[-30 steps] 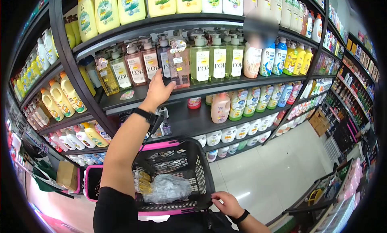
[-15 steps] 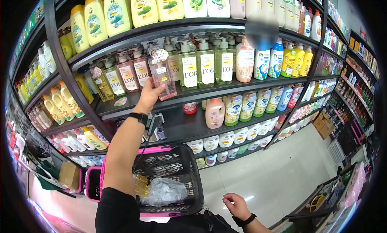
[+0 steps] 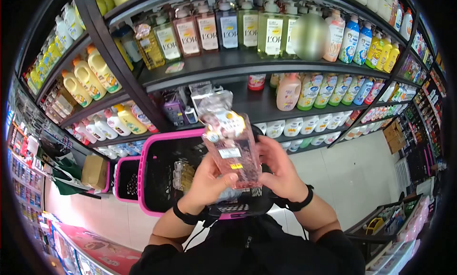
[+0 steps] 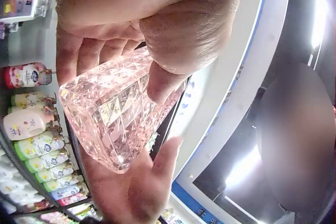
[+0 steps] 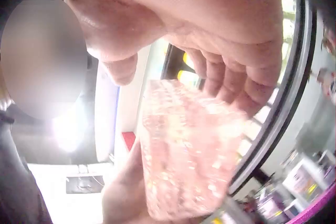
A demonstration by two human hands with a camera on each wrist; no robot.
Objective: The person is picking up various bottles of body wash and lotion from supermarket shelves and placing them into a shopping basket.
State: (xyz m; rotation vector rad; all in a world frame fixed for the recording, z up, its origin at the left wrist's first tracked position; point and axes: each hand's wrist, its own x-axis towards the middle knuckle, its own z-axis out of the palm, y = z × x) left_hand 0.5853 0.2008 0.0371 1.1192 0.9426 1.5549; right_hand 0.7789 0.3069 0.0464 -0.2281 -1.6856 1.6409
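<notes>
A clear pink pump bottle with a picture tag round its neck tilts above the basket, its top pointing away from the body. My left hand grips its lower left side; in the left wrist view the thumb lies on the faceted bottle, with the left hand curled round it. Beside the bottle's right edge is my right hand, thumb and fingers apart. The right wrist view has the right hand close to the blurred bottle, fingers loosely bent; contact is hard to tell.
Under the hands is a black basket with a pink rim, holding yellow-capped or amber items and a partly hidden clear plastic bag. Shelves of bottles stand ahead. A cardboard box is at left, tiled floor at right.
The left hand took the pink bottle from the shelf and brought it down and back over the basket. The right hand has moved up beside it. The head view has shifted.
</notes>
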